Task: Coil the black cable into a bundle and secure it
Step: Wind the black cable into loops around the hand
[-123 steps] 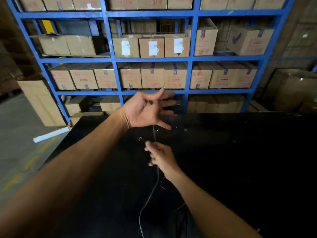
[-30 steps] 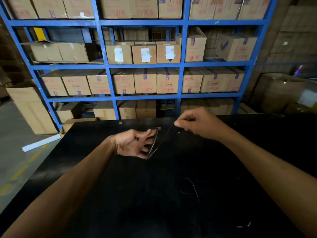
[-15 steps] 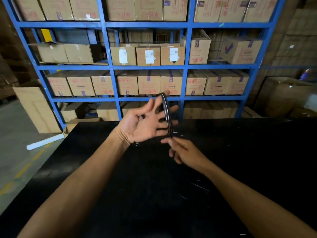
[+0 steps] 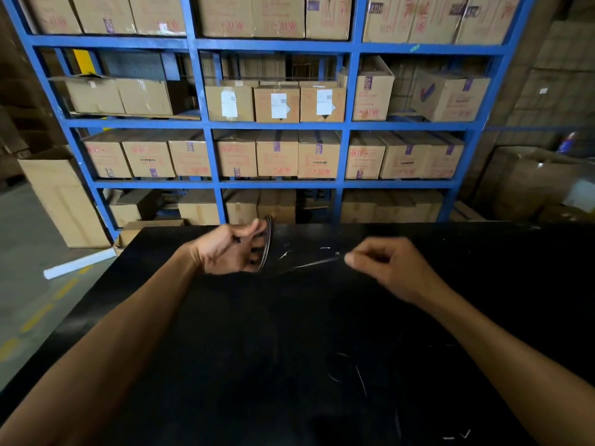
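Observation:
My left hand (image 4: 231,249) holds a coil of black cable (image 4: 267,243) wound around its fingers, above the far part of the black table (image 4: 225,365). A taut stretch of the same cable runs right from the coil to my right hand (image 4: 383,268), which pinches it between thumb and fingertips. More slack cable (image 4: 357,375) lies in a loose loop on the table nearer to me, hard to see against the dark top.
A blue shelving rack (image 4: 344,123) stacked with cardboard boxes stands just behind the table. A tall cardboard box (image 4: 61,197) and a white tube (image 4: 80,262) are on the floor at the left. Small white bits (image 4: 455,436) lie at the table's near right.
My left hand has dropped and turned, with the coil still on it. My right hand has swung out to the right, drawing a length of cable taut.

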Demonstrator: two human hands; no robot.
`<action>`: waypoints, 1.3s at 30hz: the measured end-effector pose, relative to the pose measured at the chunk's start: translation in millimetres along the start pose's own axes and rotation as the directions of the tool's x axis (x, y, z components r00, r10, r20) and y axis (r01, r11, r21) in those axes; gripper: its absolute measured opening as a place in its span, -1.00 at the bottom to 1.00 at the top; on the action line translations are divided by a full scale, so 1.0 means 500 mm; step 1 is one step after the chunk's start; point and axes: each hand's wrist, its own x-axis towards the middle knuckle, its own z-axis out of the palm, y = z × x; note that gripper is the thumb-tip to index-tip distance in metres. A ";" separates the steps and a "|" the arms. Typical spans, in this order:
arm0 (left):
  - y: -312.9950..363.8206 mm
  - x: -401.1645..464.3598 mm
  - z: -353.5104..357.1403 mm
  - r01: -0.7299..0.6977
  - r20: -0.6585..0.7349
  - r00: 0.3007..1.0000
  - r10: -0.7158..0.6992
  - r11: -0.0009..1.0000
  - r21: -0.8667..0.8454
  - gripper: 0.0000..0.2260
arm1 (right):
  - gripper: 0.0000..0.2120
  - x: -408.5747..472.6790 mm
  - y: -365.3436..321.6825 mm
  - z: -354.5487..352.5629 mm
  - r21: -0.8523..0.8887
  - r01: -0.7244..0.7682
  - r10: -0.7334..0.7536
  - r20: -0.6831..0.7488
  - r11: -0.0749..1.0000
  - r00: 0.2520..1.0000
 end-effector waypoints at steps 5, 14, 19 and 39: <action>-0.039 0.009 0.068 0.178 0.249 0.943 -0.218 0.968 0.175 -0.55 | -0.90 0.091 -0.046 -0.059 -0.114 0.122 -0.137 -0.133 0.986 0.982; 0.020 -0.032 0.148 -0.056 0.542 0.837 0.079 0.997 -0.060 -0.52 | -0.85 0.125 0.019 0.044 0.056 -0.049 0.051 -0.044 0.997 0.998; 0.061 -0.016 0.110 -0.201 0.428 0.848 0.313 0.937 -0.286 -0.52 | -0.76 0.038 0.029 0.151 0.200 -0.118 0.084 0.172 0.973 0.982; -0.024 -0.005 0.129 0.140 0.422 0.880 -0.219 0.968 0.210 -0.51 | -0.84 0.141 -0.057 -0.068 -0.004 0.058 -0.058 -0.178 0.998 0.982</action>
